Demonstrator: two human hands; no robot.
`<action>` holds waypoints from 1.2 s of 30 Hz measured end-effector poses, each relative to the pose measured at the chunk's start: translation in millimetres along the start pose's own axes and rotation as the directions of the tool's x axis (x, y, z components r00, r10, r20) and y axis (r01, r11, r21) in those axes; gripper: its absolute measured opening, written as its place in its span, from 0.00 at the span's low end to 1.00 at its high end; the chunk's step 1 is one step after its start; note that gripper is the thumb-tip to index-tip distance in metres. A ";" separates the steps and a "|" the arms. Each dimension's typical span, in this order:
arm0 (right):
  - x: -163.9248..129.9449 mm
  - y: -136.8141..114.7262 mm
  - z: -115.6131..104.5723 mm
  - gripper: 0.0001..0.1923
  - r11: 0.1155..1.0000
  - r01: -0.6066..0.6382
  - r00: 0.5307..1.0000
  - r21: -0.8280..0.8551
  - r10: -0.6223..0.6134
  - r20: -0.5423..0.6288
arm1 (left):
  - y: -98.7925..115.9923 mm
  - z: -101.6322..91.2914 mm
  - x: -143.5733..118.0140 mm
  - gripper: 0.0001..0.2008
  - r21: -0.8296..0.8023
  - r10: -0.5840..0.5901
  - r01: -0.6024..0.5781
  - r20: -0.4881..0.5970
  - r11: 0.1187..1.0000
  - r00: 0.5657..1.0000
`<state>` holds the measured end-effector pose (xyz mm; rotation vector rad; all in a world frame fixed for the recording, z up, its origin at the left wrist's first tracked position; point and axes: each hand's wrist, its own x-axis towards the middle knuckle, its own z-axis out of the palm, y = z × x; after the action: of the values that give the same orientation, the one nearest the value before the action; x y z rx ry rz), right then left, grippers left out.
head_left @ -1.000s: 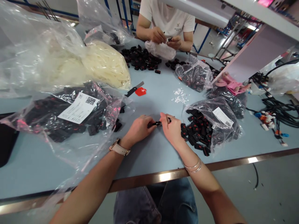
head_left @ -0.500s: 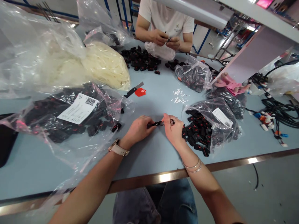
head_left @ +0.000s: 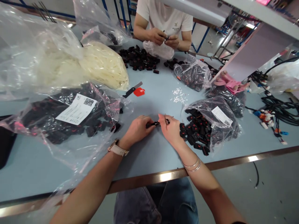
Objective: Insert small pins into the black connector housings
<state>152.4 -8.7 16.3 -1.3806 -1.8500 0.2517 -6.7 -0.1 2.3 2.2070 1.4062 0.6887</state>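
Note:
My left hand (head_left: 138, 130) is closed on a small black connector housing (head_left: 149, 125), held low over the table in front of me. Facing it, my right hand (head_left: 171, 132) is closed round a slim dark tool (head_left: 167, 121) whose kind I cannot make out. The tool's front end meets the connector housing between my two hands. My fingers hide most of both things. Just right of my right hand lies a pile of black connector housings (head_left: 195, 132), spilling from a clear bag (head_left: 221, 133). Tiny white pieces (head_left: 178, 95) are scattered beyond my hands.
A large labelled bag of black housings (head_left: 67, 118) lies left, with a bag of cream-coloured pieces (head_left: 105, 67) behind it. A knife (head_left: 133, 89) rests beside a red piece (head_left: 139, 91). Across the table a person (head_left: 163, 28) handles a small part. Cables (head_left: 280, 109) lie right.
My right hand has moved slightly left, closer to my left hand, and the tool's front end sits nearer the connector housing. The whole view has shifted a little.

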 end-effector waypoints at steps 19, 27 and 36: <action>0.6 -2.5 4.5 0.23 1.000 0.012 0.999 0.003 -0.012 0.041 | -0.9 0.3 -0.6 0.04 0.001 0.008 -0.008 0.012 1.000 1.000; -2.8 2.5 -2.6 0.24 0.996 -0.004 0.999 0.087 0.008 -0.053 | -1.6 1.0 0.1 0.03 -0.011 0.007 -0.007 0.004 1.000 1.000; -0.5 3.0 0.6 0.24 0.993 -0.037 0.999 0.108 0.038 -0.004 | -1.5 0.7 -0.4 0.02 -0.013 0.005 -0.005 0.000 1.000 1.000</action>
<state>154.3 -7.8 13.9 -1.3414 -1.7806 0.3612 -7.5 0.1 0.8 2.2012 1.3932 0.6970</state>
